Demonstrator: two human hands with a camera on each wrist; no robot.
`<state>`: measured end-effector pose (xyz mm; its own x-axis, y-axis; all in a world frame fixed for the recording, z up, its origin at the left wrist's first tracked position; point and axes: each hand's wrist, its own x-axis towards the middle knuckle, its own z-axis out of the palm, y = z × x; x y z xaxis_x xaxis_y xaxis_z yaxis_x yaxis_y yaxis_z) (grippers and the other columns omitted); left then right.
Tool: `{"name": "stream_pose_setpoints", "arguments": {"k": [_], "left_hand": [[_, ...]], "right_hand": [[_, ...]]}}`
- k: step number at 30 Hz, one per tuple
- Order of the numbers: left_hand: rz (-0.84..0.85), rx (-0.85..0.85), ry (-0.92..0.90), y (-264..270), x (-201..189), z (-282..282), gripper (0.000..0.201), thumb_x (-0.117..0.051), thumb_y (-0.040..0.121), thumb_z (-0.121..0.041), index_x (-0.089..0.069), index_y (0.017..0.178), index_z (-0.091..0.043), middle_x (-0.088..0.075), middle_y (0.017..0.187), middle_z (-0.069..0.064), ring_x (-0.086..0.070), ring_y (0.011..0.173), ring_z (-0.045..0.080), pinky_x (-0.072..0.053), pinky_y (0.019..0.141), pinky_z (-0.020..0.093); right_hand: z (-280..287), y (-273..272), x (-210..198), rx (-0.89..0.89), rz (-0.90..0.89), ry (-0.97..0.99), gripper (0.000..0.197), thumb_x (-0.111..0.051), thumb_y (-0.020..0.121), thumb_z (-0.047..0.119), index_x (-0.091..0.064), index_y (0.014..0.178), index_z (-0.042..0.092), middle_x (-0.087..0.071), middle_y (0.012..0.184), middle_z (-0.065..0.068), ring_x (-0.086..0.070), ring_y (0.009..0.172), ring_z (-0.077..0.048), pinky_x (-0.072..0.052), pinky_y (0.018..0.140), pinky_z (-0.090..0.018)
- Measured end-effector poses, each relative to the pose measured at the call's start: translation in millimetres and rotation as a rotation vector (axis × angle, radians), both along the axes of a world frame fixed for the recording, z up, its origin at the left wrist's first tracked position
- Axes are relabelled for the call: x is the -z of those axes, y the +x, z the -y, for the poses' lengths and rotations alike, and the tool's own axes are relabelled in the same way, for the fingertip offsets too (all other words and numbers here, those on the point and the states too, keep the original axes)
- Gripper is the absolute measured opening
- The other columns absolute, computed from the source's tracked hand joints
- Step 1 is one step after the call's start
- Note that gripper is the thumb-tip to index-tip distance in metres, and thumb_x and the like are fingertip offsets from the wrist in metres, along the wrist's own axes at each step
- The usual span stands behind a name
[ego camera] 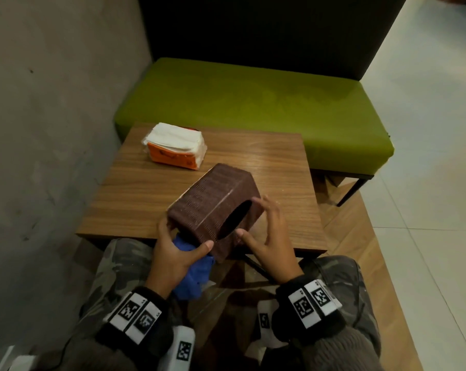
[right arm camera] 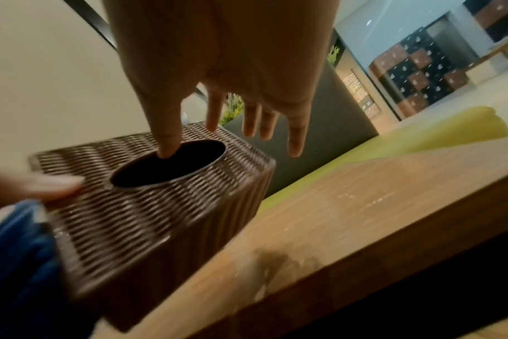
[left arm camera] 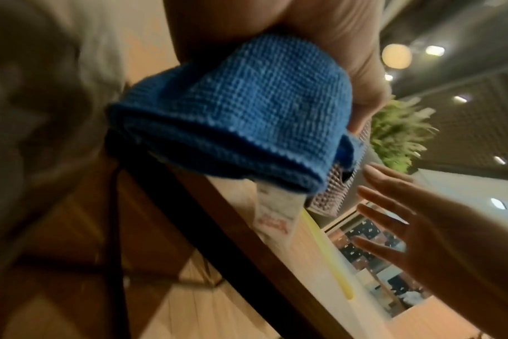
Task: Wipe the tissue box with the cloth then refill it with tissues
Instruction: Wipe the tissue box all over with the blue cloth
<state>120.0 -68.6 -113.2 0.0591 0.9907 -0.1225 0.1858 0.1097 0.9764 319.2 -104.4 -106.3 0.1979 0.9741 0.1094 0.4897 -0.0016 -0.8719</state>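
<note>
A brown woven tissue box (ego camera: 215, 199) stands tilted at the near edge of the wooden table (ego camera: 146, 188), its dark oval opening (ego camera: 235, 216) turned toward me. My left hand (ego camera: 173, 253) grips a blue cloth (ego camera: 193, 274) against the box's near left end, its thumb lying on the face with the opening. My right hand (ego camera: 269, 236) is spread at the right of the box, fingers straight. In the right wrist view its thumb (right arm camera: 167, 146) dips at the rim of the opening in the box (right arm camera: 148, 218). The blue cloth (left arm camera: 241, 123) fills the left wrist view.
An orange pack of white tissues (ego camera: 175, 145) lies at the table's far left. Behind the table stands a green bench (ego camera: 253, 103) with a dark backrest. A grey wall runs along the left. White floor tiles lie to the right.
</note>
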Motion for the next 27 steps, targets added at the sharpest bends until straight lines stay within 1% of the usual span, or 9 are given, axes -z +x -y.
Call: {"name": "stream_pose_setpoints", "arguments": {"k": [3,6,9,12,15,17,22,24,27], "left_hand": [[-0.067,0.240,0.117,-26.6,-20.4,-10.5,0.106,-0.084,0.033,-0.054,-0.031,0.124,-0.052,-0.044,0.124,-0.033,-0.042,0.116,-0.017,-0.037,0.093,0.008],[-0.135,0.535,0.115,-44.9,-51.2,-22.2,0.105,-0.087,0.033,-0.054,-0.023,0.112,-0.078,-0.039,0.121,-0.051,-0.038,0.118,-0.022,-0.034,0.090,-0.001],[-0.146,0.745,0.067,-51.6,-80.3,-37.2,0.106,-0.086,0.040,-0.033,-0.023,0.110,-0.080,-0.039,0.120,-0.051,-0.041,0.119,-0.019,-0.036,0.088,0.000],[-0.169,0.831,0.092,-55.6,-96.5,-56.8,0.105,-0.084,0.038,-0.033,-0.024,0.109,-0.082,-0.040,0.119,-0.052,-0.041,0.116,-0.022,-0.035,0.088,-0.001],[-0.224,0.830,0.147,-55.4,-93.6,-75.2,0.109,-0.087,0.044,-0.034,-0.026,0.129,-0.065,-0.045,0.129,-0.038,-0.043,0.121,-0.014,-0.035,0.093,0.002],[-0.186,0.683,0.173,-54.2,-79.8,-83.7,0.103,-0.088,0.056,-0.016,-0.032,0.139,-0.040,-0.056,0.129,-0.009,-0.052,0.119,0.000,-0.043,0.092,0.011],[0.291,-0.148,0.080,-44.0,-63.9,-83.8,0.042,-0.066,0.083,-0.024,-0.059,0.121,-0.008,-0.064,0.097,0.005,-0.062,0.083,0.011,-0.051,0.074,0.022],[0.391,-0.212,0.155,-26.4,-76.0,-70.3,0.047,-0.066,0.078,-0.037,-0.063,0.113,-0.005,-0.066,0.101,0.006,-0.063,0.088,0.014,-0.049,0.081,0.028],[0.173,0.000,0.463,17.1,-96.8,-25.1,0.042,-0.066,0.081,-0.030,-0.060,0.116,-0.008,-0.060,0.120,0.007,-0.058,0.112,0.014,-0.044,0.094,0.021]], "right_hand": [[1.9,24.9,-10.3,0.009,-0.117,-0.043,0.116,-0.084,0.061,0.052,-0.009,0.148,0.035,-0.015,0.155,0.013,-0.015,0.143,-0.003,-0.022,0.119,-0.041],[1.7,49.7,-20.8,-0.204,-0.180,-0.180,0.146,-0.088,0.045,0.055,0.016,0.147,0.043,0.005,0.161,0.013,-0.001,0.146,0.000,-0.013,0.122,-0.044],[5.2,51.5,-35.1,-0.426,-0.056,-0.248,0.144,-0.089,0.043,0.057,0.021,0.136,0.062,0.006,0.161,0.010,0.001,0.150,-0.012,-0.013,0.121,-0.049],[10.2,44.1,-52.6,-0.448,-0.149,-0.172,0.126,-0.090,0.047,0.044,-0.004,0.137,0.058,-0.024,0.153,0.010,-0.026,0.142,-0.005,-0.028,0.117,-0.030],[12.4,37.7,-60.8,-0.343,-0.193,-0.058,0.112,-0.088,0.050,0.037,-0.020,0.139,0.038,-0.040,0.141,0.014,-0.039,0.131,0.002,-0.034,0.104,-0.011],[11.4,30.3,-60.1,-0.217,-0.121,0.022,0.110,-0.090,0.050,0.034,-0.024,0.138,0.031,-0.042,0.135,0.016,-0.041,0.124,0.009,-0.035,0.097,-0.005],[12.8,18.3,-48.7,-0.007,0.092,0.169,0.106,-0.090,0.050,0.038,-0.027,0.135,0.027,-0.041,0.129,0.008,-0.043,0.122,-0.003,-0.043,0.098,-0.023],[11.4,11.0,-44.4,0.030,0.152,0.194,0.105,-0.090,0.049,0.037,-0.029,0.133,0.026,-0.041,0.127,0.008,-0.044,0.120,-0.005,-0.044,0.098,-0.027],[5.1,-5.2,-39.9,0.078,0.162,0.221,0.105,-0.089,0.047,0.039,-0.033,0.134,0.019,-0.041,0.125,0.008,-0.045,0.117,-0.009,-0.042,0.099,-0.028]]}}
